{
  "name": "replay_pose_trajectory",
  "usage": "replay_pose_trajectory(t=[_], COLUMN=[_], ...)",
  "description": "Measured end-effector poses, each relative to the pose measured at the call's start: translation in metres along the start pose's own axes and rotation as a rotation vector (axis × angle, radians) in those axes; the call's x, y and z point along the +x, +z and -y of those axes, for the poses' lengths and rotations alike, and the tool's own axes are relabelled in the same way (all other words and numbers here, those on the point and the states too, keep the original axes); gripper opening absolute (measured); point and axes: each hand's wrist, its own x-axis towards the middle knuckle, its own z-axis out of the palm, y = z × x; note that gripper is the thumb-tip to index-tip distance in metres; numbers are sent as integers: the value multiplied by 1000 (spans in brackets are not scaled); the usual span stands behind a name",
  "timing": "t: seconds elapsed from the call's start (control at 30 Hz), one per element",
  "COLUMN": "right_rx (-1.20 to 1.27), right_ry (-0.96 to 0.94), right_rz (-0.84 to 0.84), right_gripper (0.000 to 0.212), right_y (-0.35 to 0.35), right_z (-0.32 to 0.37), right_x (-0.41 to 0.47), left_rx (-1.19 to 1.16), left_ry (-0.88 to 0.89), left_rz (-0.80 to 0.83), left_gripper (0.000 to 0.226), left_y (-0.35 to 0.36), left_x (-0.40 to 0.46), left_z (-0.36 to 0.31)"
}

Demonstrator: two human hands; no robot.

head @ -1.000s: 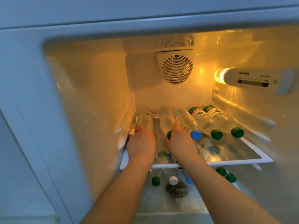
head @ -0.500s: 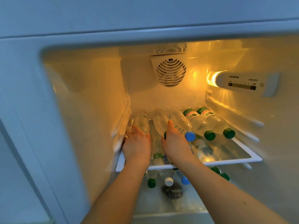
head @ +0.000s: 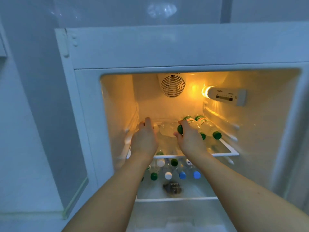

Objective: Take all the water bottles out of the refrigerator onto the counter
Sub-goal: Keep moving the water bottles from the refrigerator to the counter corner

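Observation:
Both my hands reach into the lit refrigerator, over its top glass shelf (head: pixel 224 154). My left hand (head: pixel 144 139) is closed around a clear water bottle (head: pixel 155 126) lying by the left wall. My right hand (head: pixel 190 139) grips a bottle by its green cap (head: pixel 180 129); that bottle's body (head: pixel 167 132) is blurred between my hands. To the right of my right hand lie two green-labelled bottles (head: pixel 208 126) with green caps. Below the shelf lie several more bottles (head: pixel 182 174) with green, white and blue caps.
A round fan grille (head: pixel 173 86) sits on the back wall, and a lamp with a control panel (head: pixel 225 97) on the right wall. A dark label (head: pixel 172 188) lies on the lower shelf. The white refrigerator frame (head: pixel 167 47) surrounds the opening.
The view has pulled back from the refrigerator. My right hand has closed on the green cap of a bottle. My left hand stays around the leftmost bottle.

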Motion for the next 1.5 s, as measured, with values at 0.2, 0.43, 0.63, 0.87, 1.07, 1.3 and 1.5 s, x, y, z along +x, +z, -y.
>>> replay_pose_trajectory(t=[0.2,0.43,0.63,0.87,1.07,1.3,1.5], right_rx=[18,-1,-101,-140,-86,-58,39], right_ry=[-4,-129,-213,-285,-324,-348,-264], right_rz=[-16,4,103,443,676,852,840], right_gripper=[32,31,33,28,28,25,24], right_y=[-53,-108,-125,-106,-40,42,103], right_z=[14,35,58,88,109,167,228], right_x=[-29,-66,-89,-130,-197,-286,-373], left_rx=[-118,-215,-233,-217,-164,-149,-96], left_ry=[-10,-86,-199,-369,-528,-727,-894], left_rz=[-34,-112,-101,-66,-13,-7,-23], left_gripper=[23,29,28,23,25,27,31], left_y=[-61,-136,-176,-208,-224,-252,-282], left_x=[-30,-69,-95,-149,-224,-317,-403], left_z=[-29,-36,-22,32,98,184,254])
